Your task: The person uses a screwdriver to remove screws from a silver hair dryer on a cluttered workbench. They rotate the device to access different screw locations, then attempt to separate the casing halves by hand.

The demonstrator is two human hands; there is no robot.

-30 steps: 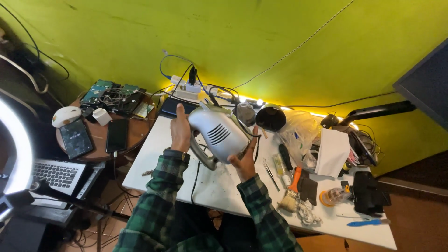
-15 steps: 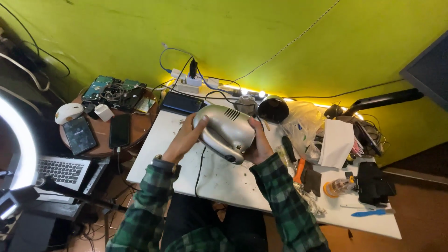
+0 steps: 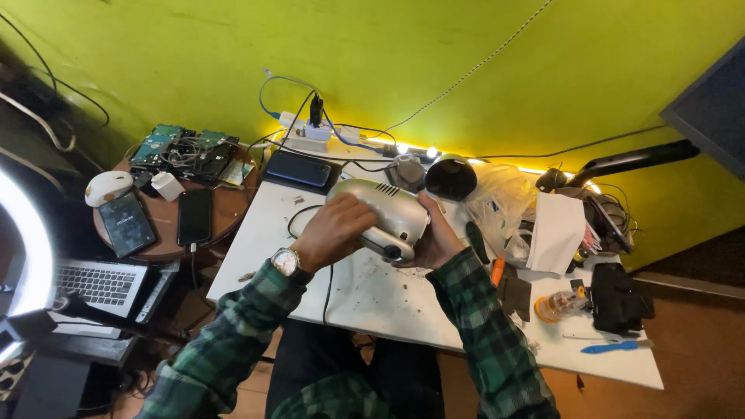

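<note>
Silver appliance housing [image 3: 384, 211] held above white counter [image 3: 256, 256], near its middle. Left hand [image 3: 335, 229] wraps over the top w/ grip clamped on it; right hand [image 3: 434, 240] cups it from below, grip closed too. Wristwatch [image 3: 287, 262] on left wrist.

Both forearms, in green plaid sleeves, reach forward and angle toward each other. The left hand [image 3: 335, 230] lies palm down, fingers [image 3: 358, 208] curled closed, a watch on its wrist. The right hand [image 3: 434, 237] cups from the side, thumb up.
</note>
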